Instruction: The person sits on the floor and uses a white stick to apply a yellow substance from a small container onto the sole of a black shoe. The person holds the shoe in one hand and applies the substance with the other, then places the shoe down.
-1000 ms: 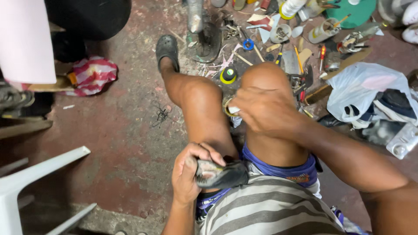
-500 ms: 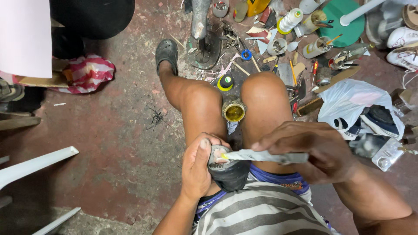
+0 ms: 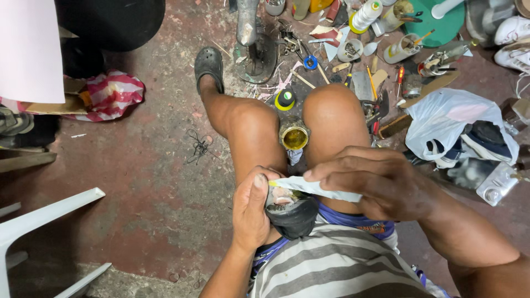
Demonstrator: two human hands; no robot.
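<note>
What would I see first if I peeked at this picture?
Two hands in the middle: the left hand grips a dark shoe on the lap, and the right hand pokes a white strip into it. Between the knees sits an open tin of yellow glue, with scattered tools on the floor beyond.

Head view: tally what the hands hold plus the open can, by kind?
Dark worn shoe, in left hand: 1
Pale flat strip applicator, in right hand: 1
Open round can of yellow glue, between the knees: 1
Total: 3
</note>
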